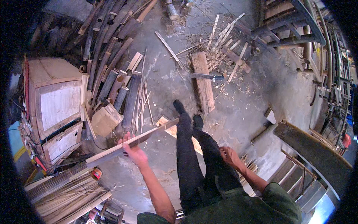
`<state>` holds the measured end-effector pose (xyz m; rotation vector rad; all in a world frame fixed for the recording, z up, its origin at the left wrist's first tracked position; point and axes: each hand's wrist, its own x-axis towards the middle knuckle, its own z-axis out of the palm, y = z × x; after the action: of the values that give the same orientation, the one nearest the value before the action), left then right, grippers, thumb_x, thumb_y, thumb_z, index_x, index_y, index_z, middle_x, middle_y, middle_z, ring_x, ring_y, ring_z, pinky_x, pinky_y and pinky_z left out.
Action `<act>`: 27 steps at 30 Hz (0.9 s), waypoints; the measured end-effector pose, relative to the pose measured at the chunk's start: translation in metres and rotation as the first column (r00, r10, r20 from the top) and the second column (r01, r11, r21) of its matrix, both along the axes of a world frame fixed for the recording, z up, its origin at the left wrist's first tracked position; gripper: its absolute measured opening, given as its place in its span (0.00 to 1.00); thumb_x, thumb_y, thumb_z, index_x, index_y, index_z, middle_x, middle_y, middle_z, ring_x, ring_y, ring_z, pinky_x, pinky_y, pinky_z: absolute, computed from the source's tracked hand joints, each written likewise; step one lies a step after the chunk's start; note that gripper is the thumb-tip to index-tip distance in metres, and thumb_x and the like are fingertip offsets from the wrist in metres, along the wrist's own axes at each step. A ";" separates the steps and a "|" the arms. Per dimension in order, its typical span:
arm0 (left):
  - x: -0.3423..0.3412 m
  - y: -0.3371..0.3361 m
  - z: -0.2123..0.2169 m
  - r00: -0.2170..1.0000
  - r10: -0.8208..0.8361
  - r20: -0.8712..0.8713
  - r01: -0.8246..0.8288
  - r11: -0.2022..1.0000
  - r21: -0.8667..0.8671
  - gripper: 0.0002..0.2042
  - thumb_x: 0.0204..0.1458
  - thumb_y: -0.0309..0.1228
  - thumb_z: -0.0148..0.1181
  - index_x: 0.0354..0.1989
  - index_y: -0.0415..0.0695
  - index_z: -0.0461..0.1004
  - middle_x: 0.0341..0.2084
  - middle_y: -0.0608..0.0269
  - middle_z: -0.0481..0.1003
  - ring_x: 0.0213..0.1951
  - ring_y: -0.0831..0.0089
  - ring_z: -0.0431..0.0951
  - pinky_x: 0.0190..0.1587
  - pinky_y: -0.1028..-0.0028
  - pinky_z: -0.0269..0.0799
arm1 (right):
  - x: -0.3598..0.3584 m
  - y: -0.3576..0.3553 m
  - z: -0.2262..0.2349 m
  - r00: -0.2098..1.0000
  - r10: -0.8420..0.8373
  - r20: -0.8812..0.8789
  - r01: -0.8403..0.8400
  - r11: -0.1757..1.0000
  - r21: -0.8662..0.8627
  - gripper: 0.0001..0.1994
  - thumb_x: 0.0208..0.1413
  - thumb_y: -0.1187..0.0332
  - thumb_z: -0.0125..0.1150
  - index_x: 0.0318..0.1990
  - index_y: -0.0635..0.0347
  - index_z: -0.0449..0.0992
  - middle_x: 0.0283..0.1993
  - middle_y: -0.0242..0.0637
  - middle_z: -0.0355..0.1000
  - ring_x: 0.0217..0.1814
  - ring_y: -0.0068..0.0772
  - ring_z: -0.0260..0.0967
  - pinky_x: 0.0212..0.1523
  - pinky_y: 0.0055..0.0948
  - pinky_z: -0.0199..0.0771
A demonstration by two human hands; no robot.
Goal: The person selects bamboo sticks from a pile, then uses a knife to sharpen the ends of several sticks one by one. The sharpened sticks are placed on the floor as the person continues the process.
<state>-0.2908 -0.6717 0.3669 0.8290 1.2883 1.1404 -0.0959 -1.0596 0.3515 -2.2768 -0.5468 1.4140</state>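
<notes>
My left hand [136, 154] is closed around a long split bamboo piece [151, 132], pale along one edge and dark on its side. The piece slants from the lower left up toward my knees. At its lower end it meets a bundle of thin bamboo strips [71, 199]. My right hand [229, 156] is beside my right thigh, its fingers curled in. Whether anything is inside those fingers is hidden. Beyond my feet, a machete with a dark handle [213, 77] lies across a thick wooden plank [204, 91].
Dark bamboo poles [108, 48] pile up at the far left, above a worn white-fronted cabinet [59, 108] and a cardboard box [106, 120]. Bamboo offcuts [220, 56] and shavings litter the floor beyond the plank. A long dark bench [313, 143] stands at right, below a bamboo frame [291, 26].
</notes>
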 end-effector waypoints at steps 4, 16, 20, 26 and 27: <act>0.032 0.006 -0.034 0.968 -0.074 -0.242 0.099 0.991 0.094 0.24 0.49 0.33 0.65 0.50 0.44 0.60 0.48 0.55 0.68 0.53 0.64 0.67 0.61 0.60 0.59 | 0.004 0.003 0.003 0.996 0.072 0.056 -0.070 0.997 -0.038 0.15 0.59 0.62 0.53 0.49 0.60 0.74 0.46 0.55 0.71 0.49 0.57 0.69 0.50 0.45 0.70; 0.107 -0.016 -0.071 0.787 -0.294 -0.542 0.195 0.953 -0.233 0.35 0.42 0.28 0.73 0.58 0.37 0.59 0.53 0.53 0.65 0.54 0.64 0.66 0.56 0.65 0.66 | 0.136 0.083 0.004 0.980 0.015 0.200 -0.017 1.000 0.010 0.12 0.54 0.70 0.57 0.45 0.62 0.74 0.45 0.52 0.70 0.49 0.54 0.68 0.50 0.43 0.69; 0.131 -0.047 -0.068 0.727 -0.297 -0.618 0.149 0.948 -0.281 0.41 0.41 0.27 0.73 0.63 0.35 0.54 0.56 0.48 0.64 0.54 0.62 0.67 0.55 0.65 0.67 | 0.183 0.060 -0.014 0.985 0.033 0.171 -0.039 0.999 0.035 0.12 0.54 0.70 0.59 0.45 0.60 0.75 0.43 0.50 0.71 0.47 0.53 0.69 0.48 0.43 0.71; 0.146 -0.147 -0.039 0.654 -0.123 -0.747 -0.061 0.975 -0.215 0.45 0.42 0.28 0.72 0.66 0.33 0.48 0.59 0.42 0.61 0.55 0.57 0.67 0.56 0.61 0.67 | 0.279 0.033 -0.050 0.990 0.112 0.084 -0.127 0.972 0.196 0.11 0.55 0.70 0.59 0.45 0.59 0.75 0.43 0.49 0.71 0.45 0.52 0.70 0.46 0.42 0.72; 0.151 -0.167 -0.040 0.651 -0.093 -0.754 -0.108 0.971 -0.213 0.45 0.42 0.28 0.72 0.67 0.33 0.48 0.59 0.42 0.61 0.56 0.57 0.67 0.57 0.61 0.66 | 0.305 0.025 -0.062 0.988 0.140 0.064 -0.151 0.965 0.215 0.11 0.55 0.70 0.58 0.45 0.59 0.74 0.43 0.49 0.71 0.44 0.52 0.71 0.46 0.42 0.72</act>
<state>-0.1402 -0.8383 0.3268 1.1801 2.0844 0.5939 0.2093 -1.0346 0.2898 -2.1350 -0.8579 1.2950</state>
